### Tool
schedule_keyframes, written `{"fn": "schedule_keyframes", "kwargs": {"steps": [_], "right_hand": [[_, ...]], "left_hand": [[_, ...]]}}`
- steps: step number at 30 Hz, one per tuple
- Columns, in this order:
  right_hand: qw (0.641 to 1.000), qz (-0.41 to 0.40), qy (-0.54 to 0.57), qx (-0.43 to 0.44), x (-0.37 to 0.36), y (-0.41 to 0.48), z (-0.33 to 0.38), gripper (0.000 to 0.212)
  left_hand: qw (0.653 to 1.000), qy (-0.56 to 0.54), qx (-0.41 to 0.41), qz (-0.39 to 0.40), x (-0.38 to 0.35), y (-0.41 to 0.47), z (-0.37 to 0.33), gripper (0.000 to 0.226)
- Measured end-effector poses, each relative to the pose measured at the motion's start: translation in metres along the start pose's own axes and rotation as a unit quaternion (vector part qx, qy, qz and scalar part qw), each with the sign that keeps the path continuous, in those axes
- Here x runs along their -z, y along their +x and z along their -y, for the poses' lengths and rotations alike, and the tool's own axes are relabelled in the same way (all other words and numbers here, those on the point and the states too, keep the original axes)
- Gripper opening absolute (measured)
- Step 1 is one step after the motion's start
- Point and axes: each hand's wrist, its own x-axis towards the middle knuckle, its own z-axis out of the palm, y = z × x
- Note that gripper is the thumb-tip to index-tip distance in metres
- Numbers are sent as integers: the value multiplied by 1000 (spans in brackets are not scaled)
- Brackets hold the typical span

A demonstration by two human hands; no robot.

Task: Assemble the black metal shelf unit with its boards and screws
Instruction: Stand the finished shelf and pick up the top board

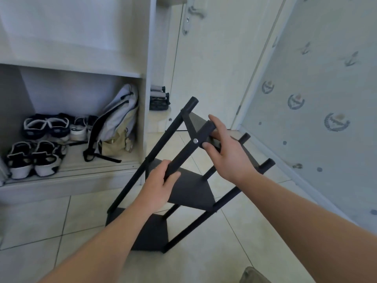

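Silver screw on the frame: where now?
Head view, centre frame: the silver screw sits on the black post, between the left hand gripping lower down and the right hand just to its right.

Shown are one black metal shelf unit [132,180], three dark boards [191,190], one silver screw [195,141], one left hand [159,186], one right hand [226,152].
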Motion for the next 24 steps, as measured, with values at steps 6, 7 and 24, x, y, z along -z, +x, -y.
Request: {"fn": "schedule_keyframes", "kwargs": {"steps": [6, 7, 24], "right_hand": [[998, 27, -31, 52, -30, 34, 31, 65], [996, 42, -41, 62, -38, 40, 38, 66], [983, 121, -77, 119, -128, 45, 87, 89]], "left_hand": [[997, -13, 62, -48, 14, 11, 28, 3], [996, -13, 73, -56, 19, 12, 34, 5], [986, 13, 158, -46, 78, -10, 88, 27]]}}
